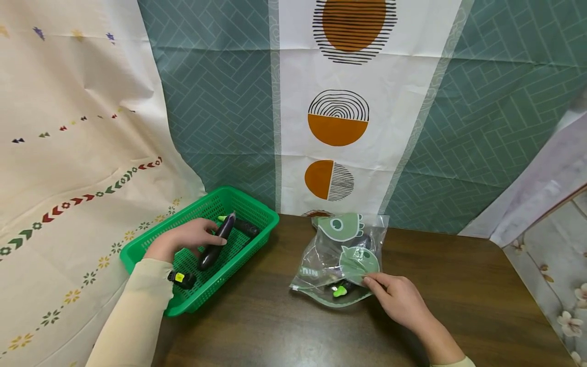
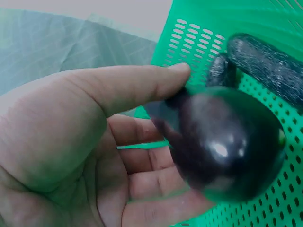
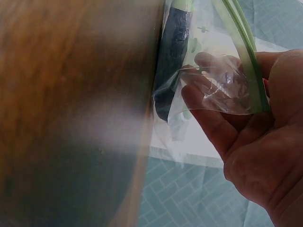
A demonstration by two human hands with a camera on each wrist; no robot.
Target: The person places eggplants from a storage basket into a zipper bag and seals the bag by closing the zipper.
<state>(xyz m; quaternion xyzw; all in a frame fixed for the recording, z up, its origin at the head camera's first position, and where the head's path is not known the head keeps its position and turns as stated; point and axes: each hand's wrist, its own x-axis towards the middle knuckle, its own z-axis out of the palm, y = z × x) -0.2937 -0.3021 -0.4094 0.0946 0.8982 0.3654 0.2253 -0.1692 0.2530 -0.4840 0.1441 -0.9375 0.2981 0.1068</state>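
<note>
In the head view my left hand (image 1: 194,237) grips a long, glossy dark purple eggplant (image 1: 219,242) over the green basket (image 1: 183,307). The left wrist view shows the thumb on one side of the eggplant (image 2: 232,146) and the fingers on the other. My right hand (image 1: 401,300) pinches the edge of a clear zip bag (image 1: 316,260) with green cartoon prints, lying on the table. Inside the bag is a dark, long vegetable (image 3: 173,61); a bright green end (image 1: 339,291) shows near the zip edge.
Dark, bumpy long vegetables (image 2: 270,66) lie in the basket behind the eggplant. The brown wooden table (image 1: 257,326) meets a patterned cloth (image 1: 220,102) at the back. A cream embroidered cloth (image 1: 69,204) hangs at the left, and a floral one (image 1: 545,270) at the right.
</note>
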